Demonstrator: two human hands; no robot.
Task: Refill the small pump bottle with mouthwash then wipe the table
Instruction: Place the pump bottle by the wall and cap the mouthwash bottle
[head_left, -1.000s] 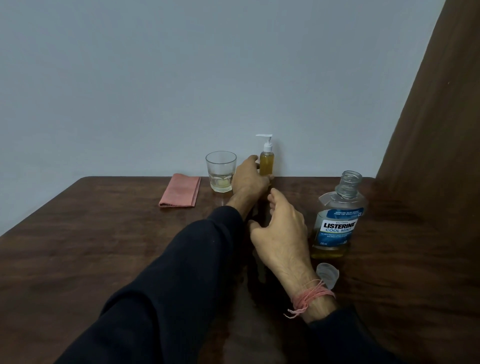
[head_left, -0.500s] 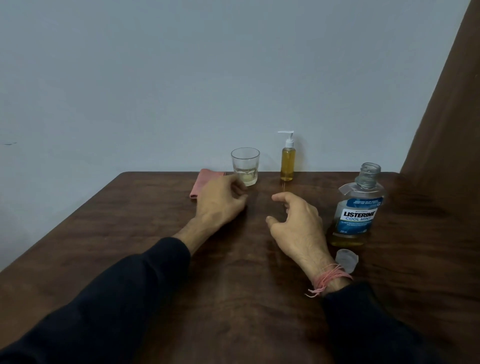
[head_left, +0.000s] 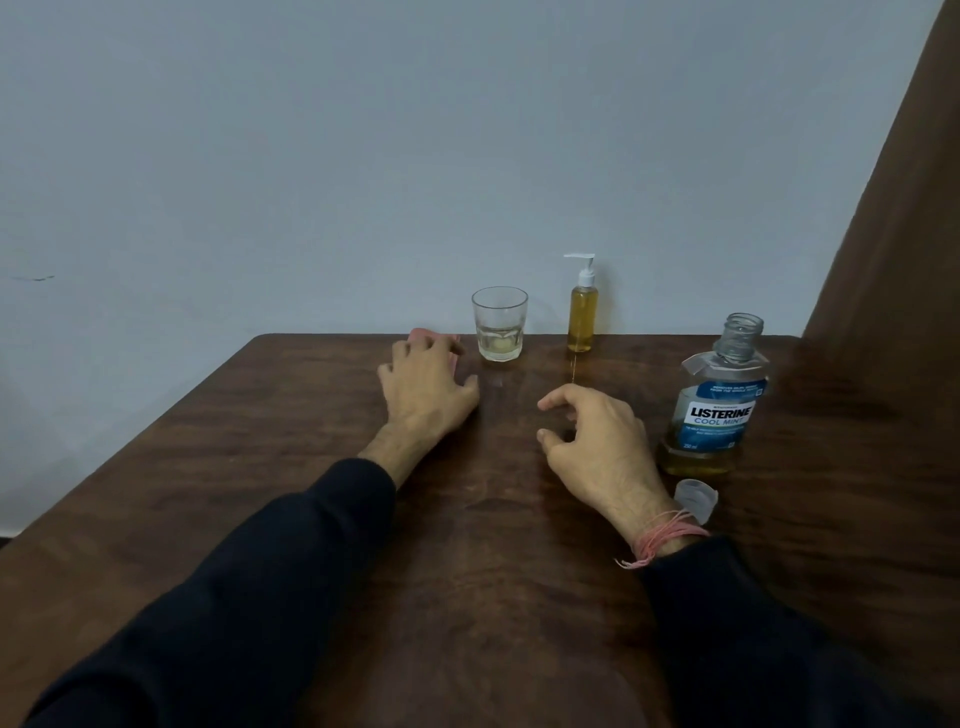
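Observation:
The small pump bottle (head_left: 582, 318), full of yellow liquid and with its white pump on, stands upright at the table's far edge by the wall. The uncapped Listerine mouthwash bottle (head_left: 719, 410) stands at the right, and its clear cap (head_left: 696, 500) lies on the table in front of it. My left hand (head_left: 427, 391) lies with spread fingers on the pink cloth (head_left: 453, 341), hiding most of it. My right hand (head_left: 597, 441) hovers loosely curled over the table's middle, holding nothing, left of the mouthwash bottle.
A drinking glass (head_left: 500, 325) with a little pale liquid stands between the cloth and the pump bottle. The dark wooden table (head_left: 249, 467) meets a pale wall at the back. A brown curtain (head_left: 893, 234) hangs at the right.
My left hand let go of the pump bottle, moved left past the glass and came down on the pink cloth. The right hand stayed near the middle. The view shifted left.

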